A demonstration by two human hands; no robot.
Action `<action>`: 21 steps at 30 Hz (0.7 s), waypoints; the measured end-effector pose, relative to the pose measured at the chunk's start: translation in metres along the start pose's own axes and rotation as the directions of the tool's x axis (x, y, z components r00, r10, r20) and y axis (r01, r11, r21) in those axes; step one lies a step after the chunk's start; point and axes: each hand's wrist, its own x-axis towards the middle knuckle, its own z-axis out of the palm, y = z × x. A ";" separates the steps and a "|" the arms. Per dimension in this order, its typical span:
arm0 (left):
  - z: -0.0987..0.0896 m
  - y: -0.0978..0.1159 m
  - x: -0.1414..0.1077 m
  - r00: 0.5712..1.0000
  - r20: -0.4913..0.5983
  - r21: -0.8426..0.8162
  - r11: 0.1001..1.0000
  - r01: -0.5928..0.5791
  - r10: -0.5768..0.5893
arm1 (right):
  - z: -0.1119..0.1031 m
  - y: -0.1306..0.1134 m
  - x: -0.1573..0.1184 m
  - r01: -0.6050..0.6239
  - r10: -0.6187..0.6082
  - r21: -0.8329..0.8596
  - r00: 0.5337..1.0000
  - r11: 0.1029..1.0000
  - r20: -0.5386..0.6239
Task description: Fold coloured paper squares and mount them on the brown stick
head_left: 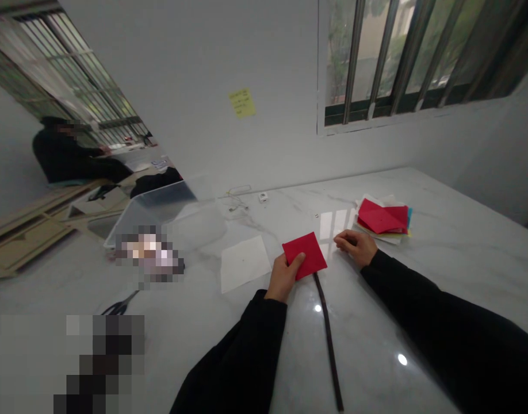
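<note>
My left hand (285,276) grips a red square sheet (306,256) by its lower left part, thumb on top. To the right, my right hand (356,247) hovers over or rests on the table with fingers pinched together; whether anything is between them is too small to tell. A thin dark stick (328,339) runs from under the red square toward the table's near edge. Left of my left hand lies a white sheet (244,264). Beyond my right hand is a pile of sheets, with red ones (382,215) on top and white, yellow and blue edges below.
On the marble table (454,259) are scissors (119,305), a clear plastic bin (156,201), a white cable (238,201) and a small white block (263,197). A yellow note (242,103) hangs on the wall. A person (65,149) sits at the far left.
</note>
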 end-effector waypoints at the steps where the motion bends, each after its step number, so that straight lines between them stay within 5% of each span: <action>1: 0.000 0.001 -0.001 1.000 0.001 0.009 1.000 -0.002 0.002 | -0.002 0.001 -0.001 -0.033 0.032 0.050 0.999 0.998 0.013; 5: 0.002 0.004 -0.003 1.000 0.019 0.055 0.998 -0.004 0.003 | -0.004 -0.007 0.000 -0.133 0.115 0.292 0.990 0.947 0.077; 11: 0.008 0.008 -0.006 1.000 0.005 0.033 0.999 0.000 0.000 | 0.002 -0.038 -0.012 -0.081 0.039 0.460 0.994 0.884 0.102; 21: 0.010 0.011 -0.008 0.998 0.007 0.065 0.996 -0.055 0.054 | 0.014 -0.059 -0.032 0.271 -0.276 0.159 0.961 0.949 0.007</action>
